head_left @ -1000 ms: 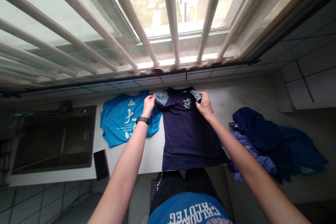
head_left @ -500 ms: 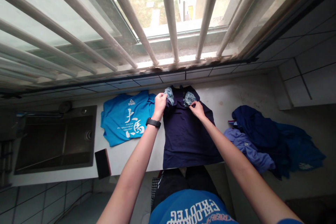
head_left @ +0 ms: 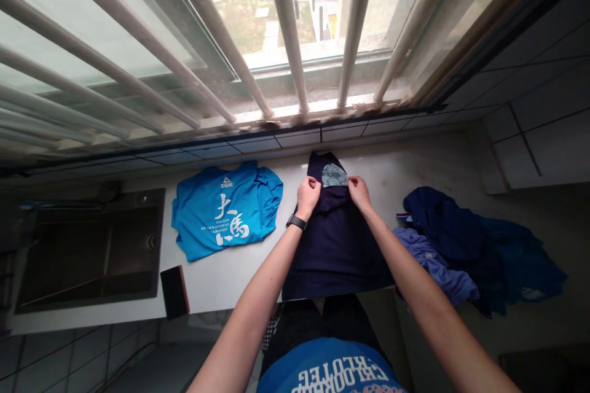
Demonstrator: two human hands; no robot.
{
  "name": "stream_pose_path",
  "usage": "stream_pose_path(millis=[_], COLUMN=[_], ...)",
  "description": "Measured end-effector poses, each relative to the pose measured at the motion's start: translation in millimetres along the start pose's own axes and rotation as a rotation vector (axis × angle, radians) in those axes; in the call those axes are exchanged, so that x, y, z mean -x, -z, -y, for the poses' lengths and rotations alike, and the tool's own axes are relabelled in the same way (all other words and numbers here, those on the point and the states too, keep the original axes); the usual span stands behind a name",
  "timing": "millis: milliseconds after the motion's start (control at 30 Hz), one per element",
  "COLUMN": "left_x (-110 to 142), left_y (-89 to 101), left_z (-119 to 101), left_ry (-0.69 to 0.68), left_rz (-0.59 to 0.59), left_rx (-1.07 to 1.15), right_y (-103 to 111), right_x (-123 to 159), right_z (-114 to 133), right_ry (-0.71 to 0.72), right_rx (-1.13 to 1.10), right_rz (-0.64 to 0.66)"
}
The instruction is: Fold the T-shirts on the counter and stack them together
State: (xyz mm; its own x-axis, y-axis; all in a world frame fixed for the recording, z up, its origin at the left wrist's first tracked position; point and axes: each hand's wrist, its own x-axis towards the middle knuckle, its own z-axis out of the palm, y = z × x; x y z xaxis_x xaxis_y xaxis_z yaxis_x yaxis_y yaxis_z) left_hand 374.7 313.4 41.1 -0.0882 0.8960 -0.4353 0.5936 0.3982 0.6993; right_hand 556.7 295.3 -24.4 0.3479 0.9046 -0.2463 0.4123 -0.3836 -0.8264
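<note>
A dark navy shirt (head_left: 332, 252) lies on the counter in front of me, its lower edge at the counter's front. Near its top a pale blue patterned patch of cloth (head_left: 334, 175), which looks like a sleeve end, rests flat over the navy fabric. At the patch's right corner, my right hand (head_left: 359, 191) pinches the cloth. My left hand (head_left: 308, 194), with a black watch on the wrist, is closed at the shirt's left edge, just left of the patch. What exactly lies between its fingers is partly hidden.
A folded bright blue T-shirt (head_left: 228, 212) with white print lies to the left. Beyond it are a dark phone-like object (head_left: 174, 291) and a sink (head_left: 159, 245). Crumpled blue and lilac clothes (head_left: 442, 245) pile up on the right. Window bars (head_left: 288, 37) rise behind the counter.
Two patterned sleeve ends, held apart before, now show as one flat patch on the shirt. My hands moved right, and the shirt's upper part became narrower.
</note>
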Motion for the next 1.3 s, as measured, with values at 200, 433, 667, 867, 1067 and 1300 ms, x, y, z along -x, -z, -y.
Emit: stream_pose_path(millis=[200, 433, 667, 867, 1067, 1300], left_x=[-27, -5, -11, -28, -54, -66], left_y=[25.3, 7.7, -2.3, 61.0, 136.9, 139.5], left_z=[23, 11, 8, 30, 49, 59], left_ry=[0.092, -0.147, 0.053, 0.077, 0.077, 0.071], left_rz=[0.011, -0.018, 0.022, -0.209, -0.269, -0.223], left_rx=[-0.097, -0.018, 0.068, -0.042, -0.237, -0.200], right_y=[-5, -9, -22, -26, -9, 52], right_x=[-8, 12, 24, 39, 10, -58], right_z=[22, 25, 44, 59, 50, 9], right_ry=[-0.004, -0.053, 0.213, 0.189, 0.046, -0.242], right_rx=[0.113, 0.047, -0.150, 0.390, 0.453, 0.093], right_rz=[0.018, 0.033, 0.621, 0.261, 0.114, -0.120])
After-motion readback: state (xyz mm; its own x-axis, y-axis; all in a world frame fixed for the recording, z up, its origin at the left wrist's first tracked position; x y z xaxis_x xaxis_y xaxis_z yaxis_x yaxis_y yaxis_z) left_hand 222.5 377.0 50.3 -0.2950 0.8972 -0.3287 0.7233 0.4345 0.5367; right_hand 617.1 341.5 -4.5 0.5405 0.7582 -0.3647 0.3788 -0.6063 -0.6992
